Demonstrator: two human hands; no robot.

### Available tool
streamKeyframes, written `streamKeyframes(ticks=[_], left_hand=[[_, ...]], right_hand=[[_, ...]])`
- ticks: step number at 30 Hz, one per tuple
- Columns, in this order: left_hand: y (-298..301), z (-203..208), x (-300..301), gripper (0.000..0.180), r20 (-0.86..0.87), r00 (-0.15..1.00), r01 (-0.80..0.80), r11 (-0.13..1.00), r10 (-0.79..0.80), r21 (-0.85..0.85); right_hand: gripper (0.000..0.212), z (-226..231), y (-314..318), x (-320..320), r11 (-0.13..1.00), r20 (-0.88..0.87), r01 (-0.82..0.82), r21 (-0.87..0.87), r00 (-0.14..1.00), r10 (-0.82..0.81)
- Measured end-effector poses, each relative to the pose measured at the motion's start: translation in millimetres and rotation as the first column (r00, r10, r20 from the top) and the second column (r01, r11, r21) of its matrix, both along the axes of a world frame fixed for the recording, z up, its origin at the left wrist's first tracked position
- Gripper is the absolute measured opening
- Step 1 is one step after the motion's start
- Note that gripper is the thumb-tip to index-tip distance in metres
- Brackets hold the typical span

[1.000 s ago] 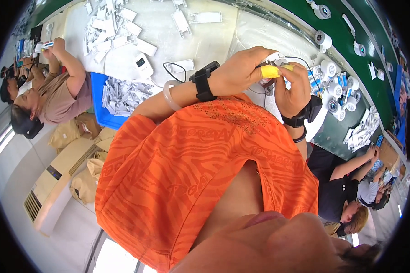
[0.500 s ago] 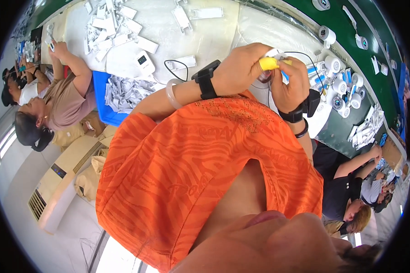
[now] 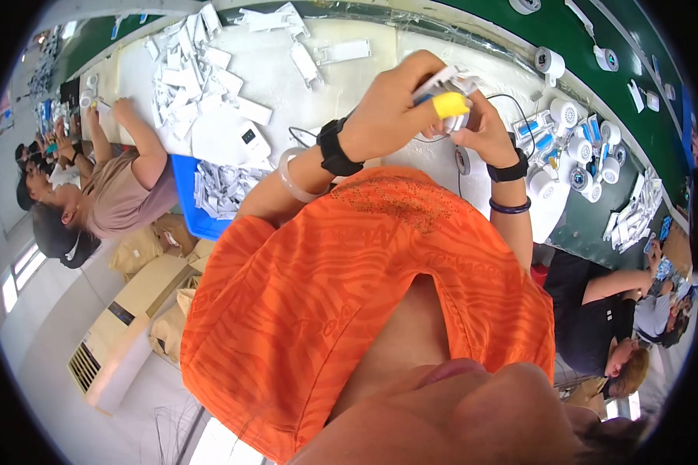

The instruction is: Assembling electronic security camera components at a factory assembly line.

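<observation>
Above the bench, in front of my orange shirt, a white plastic part (image 3: 459, 80) with a flat piece on top and a rounded piece below is held between both hands. My left hand (image 3: 402, 105) is closed around its left side, and yellow wrapping covers the thumb tip. From the right, my right hand (image 3: 485, 132) grips the same part with fingers curled behind it and thumb underneath. The fingers hide much of the part. Under my right wrist lies a round grey-white piece (image 3: 463, 160) with a dark cable beside it.
Loose white plastic casings (image 3: 182, 81) are heaped at the back left, near a small white device with a dark display (image 3: 248, 138). A blue bin (image 3: 184, 182) holds more white pieces. White round-headed units (image 3: 580, 149) crowd the right side. Co-workers sit left and right.
Both hands have lifted slightly and turned, bringing the white part into fuller view. My left hand has shifted a little left and away from me. The view has tilted slightly.
</observation>
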State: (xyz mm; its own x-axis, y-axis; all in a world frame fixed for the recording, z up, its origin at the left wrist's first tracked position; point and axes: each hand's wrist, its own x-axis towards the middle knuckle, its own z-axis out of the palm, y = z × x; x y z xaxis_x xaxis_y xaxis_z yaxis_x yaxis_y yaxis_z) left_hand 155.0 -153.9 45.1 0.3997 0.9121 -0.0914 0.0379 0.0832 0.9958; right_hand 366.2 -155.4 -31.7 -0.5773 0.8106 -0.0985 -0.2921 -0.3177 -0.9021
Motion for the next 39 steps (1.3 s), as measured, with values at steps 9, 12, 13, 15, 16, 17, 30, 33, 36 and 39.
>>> streamKeyframes(ticks=[9,12,13,15,16,17,30,33,36,39], left_hand=[[25.5,-28.2,-26.6,0.020,-0.118,0.976,-0.204,0.960,0.183,-0.193],[36.3,-36.0,-31.6,0.020,-0.111,0.984,-0.165,0.957,0.142,-0.240],[38.2,-36.6,-32.1,0.020,-0.113,0.984,-0.164,0.956,0.140,-0.244],[42.8,-37.4,-32.3,0.020,-0.077,0.974,-0.226,0.914,0.213,-0.337],[45.6,-42.1,-33.6,0.020,-0.078,0.974,-0.226,0.913,0.212,-0.339],[48.9,-49.5,-35.5,0.021,-0.073,0.978,-0.208,0.939,0.195,-0.276],[104.3,-71.2,-57.0,0.020,0.033,0.999,0.017,0.985,-0.012,-0.171],[113.7,-73.6,-58.1,0.021,0.003,1.000,-0.027,0.982,0.028,-0.188],[129.6,-74.9,-58.6,0.022,-0.070,0.997,-0.046,0.953,0.027,-0.300],[147.9,-82.9,-60.8,0.023,-0.089,0.996,-0.046,0.953,0.020,-0.299]], right_hand=[[0.071,27.4,28.0,-3.5,0.908,0.542,0.102,0.407,0.773,-0.330],[0.070,30.5,40.9,-1.1,0.870,0.603,0.059,0.490,0.698,-0.387],[0.070,28.5,44.5,-0.9,0.872,0.605,0.060,0.486,0.697,-0.385],[0.070,24.2,51.5,0.5,0.867,0.600,0.039,0.496,0.707,-0.375],[0.070,23.4,55.2,-0.2,0.869,0.600,0.040,0.494,0.707,-0.374],[0.070,23.0,58.9,-0.9,0.863,0.607,0.016,0.505,0.705,-0.368],[0.069,8.3,102.1,-9.0,0.835,0.682,-0.110,0.539,0.638,-0.357],[0.070,0.3,114.5,-11.4,0.827,0.675,-0.099,0.554,0.634,-0.377],[0.070,-5.7,129.4,-12.0,0.837,0.683,-0.099,0.538,0.634,-0.363],[0.070,-19.3,144.4,-13.9,0.793,0.676,-0.118,0.597,0.606,-0.419]])
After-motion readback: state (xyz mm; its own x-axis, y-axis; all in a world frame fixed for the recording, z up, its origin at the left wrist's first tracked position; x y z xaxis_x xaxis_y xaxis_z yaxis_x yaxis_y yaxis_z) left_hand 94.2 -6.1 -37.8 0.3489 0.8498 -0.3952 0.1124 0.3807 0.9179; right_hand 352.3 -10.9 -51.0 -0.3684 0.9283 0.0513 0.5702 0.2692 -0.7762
